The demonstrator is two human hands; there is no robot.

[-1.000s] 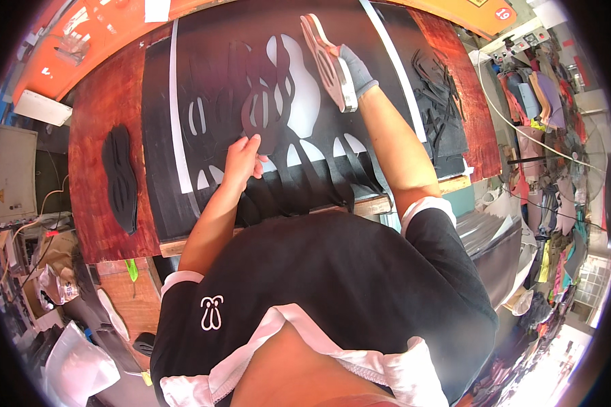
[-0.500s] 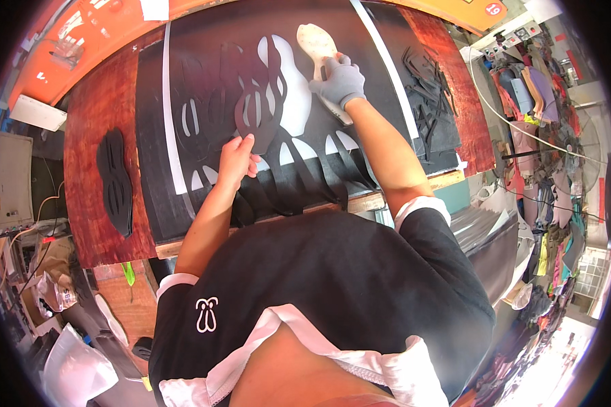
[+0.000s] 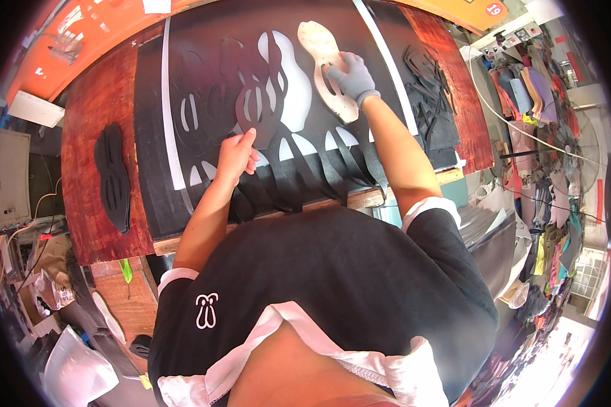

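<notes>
My bare left hand pinches the near end of a dark sole-shaped piece with slots cut through it. Grey-gloved, my right hand grips a cream sole-shaped cutting die by its narrow middle, fingertips in its opening. The die lies on a black sheet that has sole-shaped outlines and cut-outs. Between my two hands, a white surface shows through a sole-shaped hole. Along the near edge, curved black strips of the sheet hang between white gaps.
Stacked black sole pieces lie on the red-brown board at left. Thin black offcuts are heaped at right. An orange machine body borders the far left. Piles of coloured material stand beyond the right side.
My right hand has shifted slightly right, and the die, tilted before with its side showing, now lies flatter. The left hand keeps its pinch, with the dark piece almost unmoved.
</notes>
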